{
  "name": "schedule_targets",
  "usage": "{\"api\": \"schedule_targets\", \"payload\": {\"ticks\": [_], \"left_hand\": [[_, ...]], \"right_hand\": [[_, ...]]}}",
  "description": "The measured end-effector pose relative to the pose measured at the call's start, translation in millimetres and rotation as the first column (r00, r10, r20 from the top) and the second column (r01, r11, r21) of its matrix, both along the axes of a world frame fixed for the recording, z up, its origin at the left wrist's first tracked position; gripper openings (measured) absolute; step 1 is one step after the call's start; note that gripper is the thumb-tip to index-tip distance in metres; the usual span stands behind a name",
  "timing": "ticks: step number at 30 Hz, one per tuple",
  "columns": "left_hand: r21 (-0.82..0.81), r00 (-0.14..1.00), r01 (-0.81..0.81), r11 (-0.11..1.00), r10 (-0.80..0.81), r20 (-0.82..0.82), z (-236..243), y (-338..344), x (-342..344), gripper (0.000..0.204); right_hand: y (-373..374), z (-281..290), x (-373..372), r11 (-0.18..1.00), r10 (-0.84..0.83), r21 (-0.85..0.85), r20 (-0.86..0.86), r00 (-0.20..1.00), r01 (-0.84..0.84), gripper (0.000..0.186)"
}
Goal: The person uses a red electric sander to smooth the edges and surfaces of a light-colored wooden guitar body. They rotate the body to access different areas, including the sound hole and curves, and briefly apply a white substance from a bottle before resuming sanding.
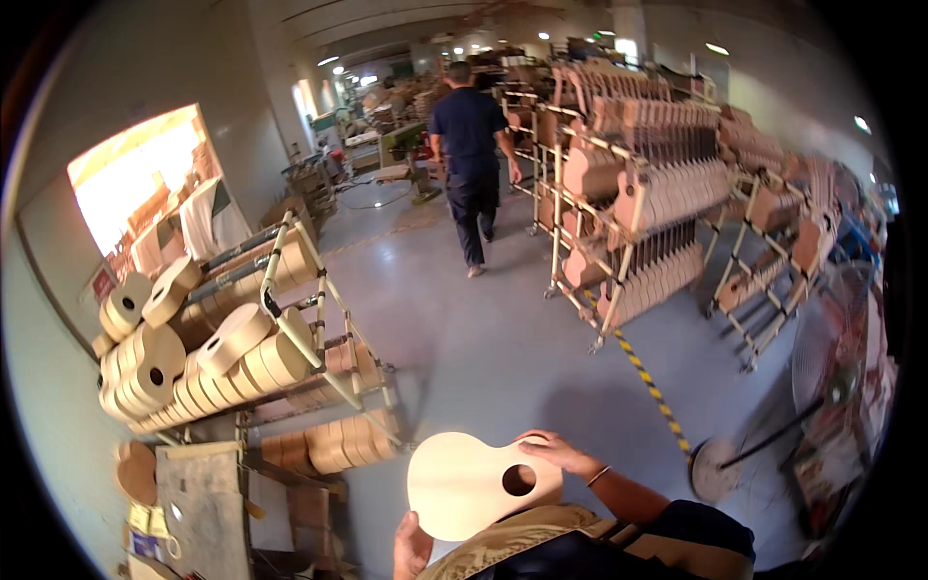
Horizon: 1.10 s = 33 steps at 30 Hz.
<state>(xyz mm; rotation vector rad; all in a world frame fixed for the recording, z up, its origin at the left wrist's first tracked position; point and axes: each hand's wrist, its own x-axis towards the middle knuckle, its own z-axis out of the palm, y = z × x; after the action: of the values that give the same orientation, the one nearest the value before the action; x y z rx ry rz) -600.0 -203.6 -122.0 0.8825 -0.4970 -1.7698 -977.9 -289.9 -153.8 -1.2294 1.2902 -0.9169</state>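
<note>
A pale wooden guitar body with a round dark sound hole is held in front of my waist, its broad end toward the left. My left hand grips its lower left edge, thumb on the top face. Around the upper right end, next to the sound hole, my right hand is closed with its fingers along the rim. The underside of the body and the fingertips beneath it are hidden.
At left a tubular rack holds several guitar bodies, above a workbench. Wheeled racks of bodies stand at right, near a floor fan and yellow-black floor tape. A person in dark clothes faces away ahead.
</note>
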Motion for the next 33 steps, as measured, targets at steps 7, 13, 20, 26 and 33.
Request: {"api": "schedule_targets", "payload": {"ticks": [7,13,20,26,33], "left_hand": [[-0.028,0.994,-0.101,0.995,0.102,0.05,-58.2,17.0,10.4,0.047],[-0.017,0.993,-0.118,0.993,0.119,0.029,-103.6,47.7,37.3,0.023],[-0.03,0.996,-0.084,0.996,0.084,-0.009,-171.6,69.7,76.4,0.016],[0.015,0.992,-0.087,0.996,0.085,0.092,-99.3,75.5,59.0,0.074],[0.07,0.97,-0.062,0.996,0.043,0.239,-92.9,65.8,71.0,0.065]], "right_hand": [[-51.7,19.7,14.2,0.975,0.222,0.045,-0.079,0.972,-0.219,0.042],[-62.7,9.3,43.1,0.95,0.305,0.103,-0.081,0.949,-0.296,0.042],[-43.6,11.0,56.0,0.964,0.257,0.095,-0.077,0.963,-0.25,0.041],[-17.0,12.9,57.8,0.975,0.182,0.149,-0.126,0.975,-0.163,0.045],[-3.1,2.3,61.7,0.982,0.105,0.161,-0.052,0.993,-0.095,0.062]]}}
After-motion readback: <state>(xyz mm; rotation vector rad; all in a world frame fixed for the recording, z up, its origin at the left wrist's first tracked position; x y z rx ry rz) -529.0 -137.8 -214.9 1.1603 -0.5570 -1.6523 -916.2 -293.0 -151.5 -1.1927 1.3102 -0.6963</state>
